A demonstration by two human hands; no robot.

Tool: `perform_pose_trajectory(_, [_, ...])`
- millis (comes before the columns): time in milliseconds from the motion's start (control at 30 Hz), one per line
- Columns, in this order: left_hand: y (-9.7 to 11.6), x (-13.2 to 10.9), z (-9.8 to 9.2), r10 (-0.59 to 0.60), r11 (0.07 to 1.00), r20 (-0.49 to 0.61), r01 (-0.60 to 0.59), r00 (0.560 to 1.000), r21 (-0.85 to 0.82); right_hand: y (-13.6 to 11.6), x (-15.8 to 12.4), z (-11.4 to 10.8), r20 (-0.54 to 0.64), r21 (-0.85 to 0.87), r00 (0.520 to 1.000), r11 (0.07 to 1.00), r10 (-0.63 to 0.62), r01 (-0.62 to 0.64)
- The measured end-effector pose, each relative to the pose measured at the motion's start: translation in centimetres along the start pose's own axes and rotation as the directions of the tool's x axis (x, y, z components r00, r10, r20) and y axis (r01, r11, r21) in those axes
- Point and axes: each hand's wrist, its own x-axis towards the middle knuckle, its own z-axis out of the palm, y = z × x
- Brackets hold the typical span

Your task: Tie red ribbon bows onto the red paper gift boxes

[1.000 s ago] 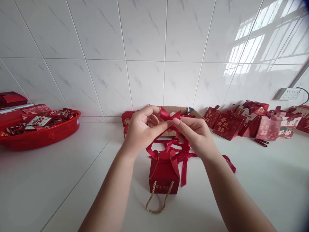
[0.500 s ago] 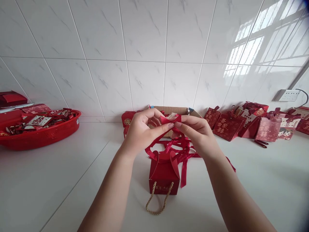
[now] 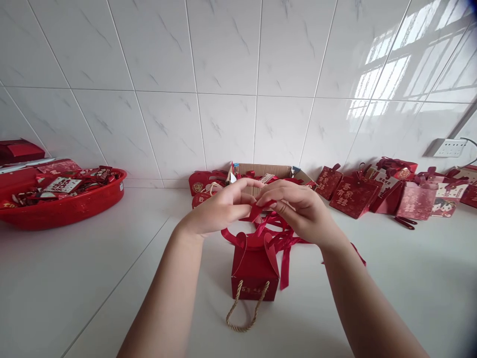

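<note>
A small red gift box (image 3: pixel 255 273) with a gold rope handle (image 3: pixel 242 328) stands upright on the white counter, its top flaps folded together. Red ribbon (image 3: pixel 285 268) threads through its top and lies in loops behind it. Above the box, my right hand (image 3: pixel 298 206) pinches a folded piece of the ribbon between thumb and fingers. My left hand (image 3: pixel 223 206) is right beside it, thumb and fingertips closed on the ribbon's left part.
Behind my hands sits an open cardboard box (image 3: pixel 303 176) with red items. A red basin (image 3: pixel 74 206) of packets is at the left. Several red gift bags (image 3: pixel 354 195) stand at the back right, near a power strip (image 3: pixel 447 147) on the wall.
Both hands have shifted slightly lower. The fingers of my left hand have straightened somewhat, and my right hand has moved left over the ribbon, turning its folded part.
</note>
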Motion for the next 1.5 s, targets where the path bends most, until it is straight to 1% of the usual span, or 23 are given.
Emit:
perform_pose_trajectory(67, [0.0, 0.1, -0.2, -0.029, 0.999, -0.046, 0.027, 0.999, -0.035, 0.2, 0.0, -0.2, 0.063, -0.107, 0.995, 0.991, -0.079, 0.085])
perform_pose_trajectory(133, [-0.1, 0.2, -0.3, -0.034, 0.996, -0.077, 0.028, 0.996, -0.086, 0.4, -0.1, -0.3, 0.111, -0.169, 0.988, 0.977, -0.109, 0.127])
perform_pose_trajectory(200, [-0.2, 0.3, -0.4, -0.022, 0.990, -0.093, 0.009, 0.995, -0.137, 0.6, -0.1, -0.2, 0.130, -0.219, 0.984, 0.965, -0.121, 0.148])
perform_pose_trajectory(300, [-0.5, 0.5, -0.5, -0.018, 0.985, -0.106, -0.001, 0.994, -0.173, 0.8, -0.2, -0.1, 0.129, -0.281, 0.984, 0.948, -0.119, 0.152])
perform_pose_trajectory(467, [-0.7, 0.7, -0.4, -0.078, 0.988, -0.171, 0.053, 0.982, -0.147, 0.8, -0.3, 0.0, 0.129, -0.343, 0.988, 0.932, -0.080, 0.120])
perform_pose_trajectory(533, [-0.6, 0.7, -0.3, -0.058, 0.990, -0.189, 0.032, 0.980, -0.139, 0.7, -0.3, 0.0, 0.142, -0.353, 0.988, 0.929, -0.068, 0.114])
perform_pose_trajectory(633, [-0.6, 0.8, -0.2, 0.005, 0.989, -0.166, -0.030, 0.986, -0.147, 0.7, -0.3, 0.0, 0.139, -0.383, 0.988, 0.917, -0.065, 0.114])
perform_pose_trajectory(733, [-0.6, 0.9, -0.1, 0.028, 0.988, -0.153, -0.051, 0.988, -0.149, 0.8, -0.3, 0.1, 0.125, -0.414, 0.990, 0.903, -0.067, 0.113])
perform_pose_trajectory(800, [-0.7, 1.0, -0.1, 0.033, 0.992, -0.177, -0.054, 0.984, -0.113, 0.9, -0.4, 0.0, 0.122, -0.405, 0.991, 0.909, -0.053, 0.098])
perform_pose_trajectory(867, [-0.7, 1.1, 0.0, 0.056, 0.997, -0.229, -0.069, 0.972, -0.047, 1.1, -0.4, -0.1, 0.114, -0.366, 0.992, 0.926, -0.047, 0.086])
perform_pose_trajectory(933, [-0.7, 1.0, 0.1, 0.093, 0.996, -0.290, -0.086, 0.952, 0.038, 1.3, -0.5, -0.2, 0.091, -0.316, 0.994, 0.945, -0.062, 0.087])
perform_pose_trajectory(1000, [-0.6, 0.9, 0.3, 0.151, 0.981, -0.354, -0.097, 0.923, 0.166, 1.6, -0.5, -0.3, 0.043, -0.277, 0.997, 0.958, -0.071, 0.080])
perform_pose_trajectory(1067, [-0.4, 0.7, 0.7, 0.244, 0.935, -0.389, -0.109, 0.889, 0.337, 1.8, -0.6, -0.2, -0.025, -0.253, 0.998, 0.967, -0.052, 0.044])
perform_pose_trajectory(1133, [-0.2, 0.4, 1.1, 0.337, 0.865, -0.379, -0.125, 0.862, 0.486, 1.8, -1.0, -0.1, -0.091, -0.232, 0.996, 0.973, -0.008, -0.014])
perform_pose_trajectory(1200, [0.1, 0.0, 1.5, 0.376, 0.807, -0.337, -0.127, 0.863, 0.577, 1.6, -1.7, 0.1, -0.143, -0.189, 0.988, 0.979, 0.054, -0.080])
perform_pose_trajectory(1267, [0.3, -0.5, 1.9, 0.379, 0.757, -0.282, -0.120, 0.881, 0.642, 1.4, -2.7, 0.5, -0.197, -0.080, 0.970, 0.983, 0.146, -0.164])
perform_pose_trajectory(1333, [0.4, -1.1, 2.1, 0.406, 0.684, -0.226, -0.130, 0.886, 0.717, 1.3, -4.0, 0.9, -0.256, 0.090, 0.929, 0.963, 0.267, -0.252])
perform_pose_trajectory(1400, [0.2, -1.7, 2.3, 0.467, 0.575, -0.172, -0.150, 0.867, 0.804, 1.4, -5.3, 1.3, -0.293, 0.255, 0.874, 0.913, 0.388, -0.320])
perform_pose_trajectory(1500, [-1.0, -2.7, 2.4, 0.534, 0.386, -0.088, -0.149, 0.841, 0.911, 2.2, -7.1, 1.8, -0.280, 0.437, 0.800, 0.812, 0.530, -0.386])
